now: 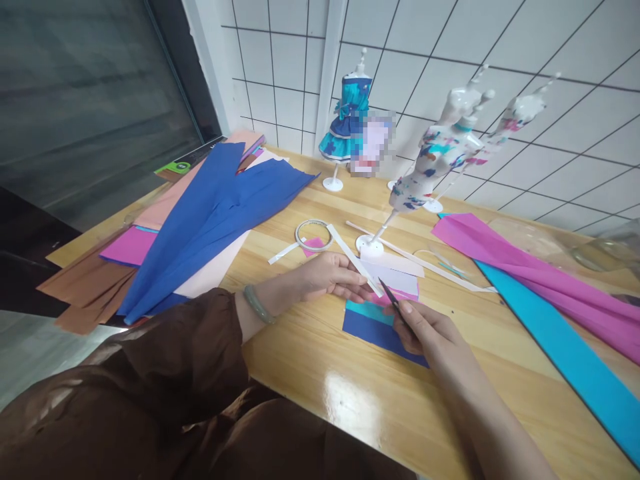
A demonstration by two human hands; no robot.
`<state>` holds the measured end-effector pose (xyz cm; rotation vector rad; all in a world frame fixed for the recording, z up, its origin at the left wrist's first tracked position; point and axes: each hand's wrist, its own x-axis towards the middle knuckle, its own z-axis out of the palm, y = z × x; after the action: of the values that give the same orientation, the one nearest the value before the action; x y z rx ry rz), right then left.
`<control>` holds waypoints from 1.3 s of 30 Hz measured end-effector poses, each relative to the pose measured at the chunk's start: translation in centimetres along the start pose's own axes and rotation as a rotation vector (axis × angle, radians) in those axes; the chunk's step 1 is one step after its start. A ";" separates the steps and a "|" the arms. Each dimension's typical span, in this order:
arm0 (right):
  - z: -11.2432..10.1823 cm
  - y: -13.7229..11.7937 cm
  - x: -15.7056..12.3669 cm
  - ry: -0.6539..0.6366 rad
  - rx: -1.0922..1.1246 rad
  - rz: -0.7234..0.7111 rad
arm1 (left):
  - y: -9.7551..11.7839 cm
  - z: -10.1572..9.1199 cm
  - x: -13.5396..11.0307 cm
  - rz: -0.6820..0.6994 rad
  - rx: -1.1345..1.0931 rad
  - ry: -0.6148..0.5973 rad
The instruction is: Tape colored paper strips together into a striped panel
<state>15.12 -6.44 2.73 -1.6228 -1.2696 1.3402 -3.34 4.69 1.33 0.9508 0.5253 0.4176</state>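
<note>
My left hand (333, 275) is closed in a pinch on a white paper strip (350, 257) that runs up and left across the wooden table (320, 373). My right hand (423, 328) grips small dark scissors (390, 297), their tip pointing up at the strip's lower end. Under both hands lies a small stack of paper pieces (373, 327) in blue, teal, pink and white. A roll of white tape (313, 235) lies just beyond my left hand.
Large blue (210, 220), pink and brown paper sheets cover the left of the table. Magenta (530, 273) and cyan (565, 347) sheets lie at the right. Three small mannequins stand at the back: one in a blue dress (347, 120), two wrapped in patterned paper (430, 167).
</note>
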 end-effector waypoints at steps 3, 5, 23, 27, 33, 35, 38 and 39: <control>-0.2 0.0 0.0 0.034 0.048 -0.014 | 0.0 0.1 0.0 0.000 0.014 0.008; -0.3 0.0 -0.2 -0.005 0.053 -0.001 | 0.0 0.1 0.0 0.003 0.028 0.019; -0.7 0.9 0.4 0.058 0.155 0.063 | 0.4 -0.1 -0.2 -0.005 0.076 0.052; -0.4 1.1 0.6 0.105 0.242 -0.032 | 0.1 0.1 -0.2 -0.021 0.082 -0.035; 0.5 0.3 0.3 0.132 0.173 -0.060 | -0.6 0.6 -0.1 -0.064 0.122 -0.103; 0.5 0.3 0.3 0.128 0.133 -0.074 | -0.7 0.7 -0.1 -0.070 0.132 -0.104; 0.3 0.5 0.3 0.133 0.059 -0.103 | -0.6 0.7 -0.1 -0.081 0.118 -0.121; 0.3 0.6 0.4 0.144 0.038 -0.115 | -0.7 0.7 -0.1 -0.086 0.107 -0.136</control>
<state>14.98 -6.28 1.99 -1.5659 -1.2241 1.1502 -2.98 3.83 1.12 1.0474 0.4664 0.2475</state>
